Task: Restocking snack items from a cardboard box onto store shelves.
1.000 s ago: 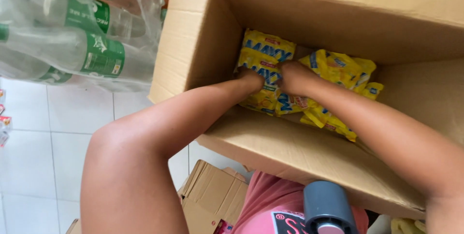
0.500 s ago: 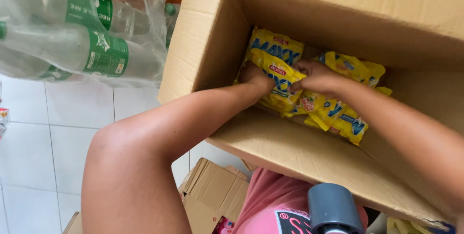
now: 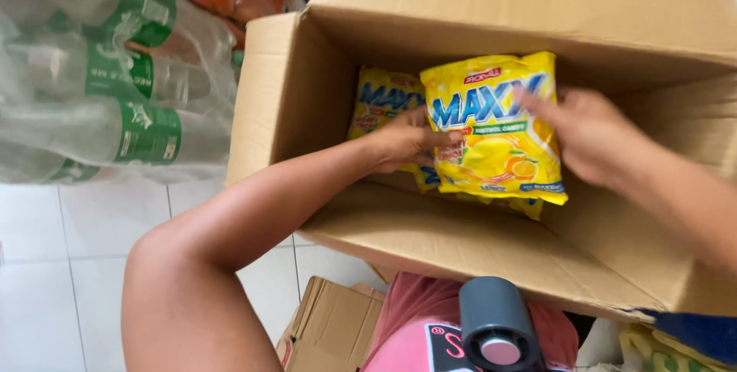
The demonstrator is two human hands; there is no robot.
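Both hands are reaching down into an open cardboard box (image 3: 430, 241) and are lifting a yellow candy bag (image 3: 495, 130) up off the packs beneath it, so that its printed front is facing the camera and standing nearly upright against the far wall of the box. The left hand (image 3: 403, 145) is pinching the bag's lower left edge — its thumb is lying across the front of the wrapper while the fingers are curling behind it, so its grip is narrow and closed on the plastic. The right hand (image 3: 587, 134) is pressing against the bag's right edge with its fingers fairly straight and spread; this grip is looser, more a steadying hold along the side than a full clasp, and how far the fingers wrap behind cannot be told from this view. Holding the bag by its two sides is keeping the soft wrapper flat and taut instead of letting it fold. Just behind and to the left, a second yellow candy bag (image 3: 380, 99) is leaning against the box's inner corner, and the edges of more yellow packs (image 3: 491, 201) are showing below the lifted one on the box floor. Outside the box to the left, a shrink-wrapped bundle of clear plastic bottles with green labels (image 3: 100, 88) is lying on the white tiled floor (image 3: 61, 257). Near the bottom of the view, flattened cardboard (image 3: 334, 326) is resting beside the person's pink shirt (image 3: 418, 326), and a grey cylindrical device (image 3: 495, 330) is sitting at the chest.
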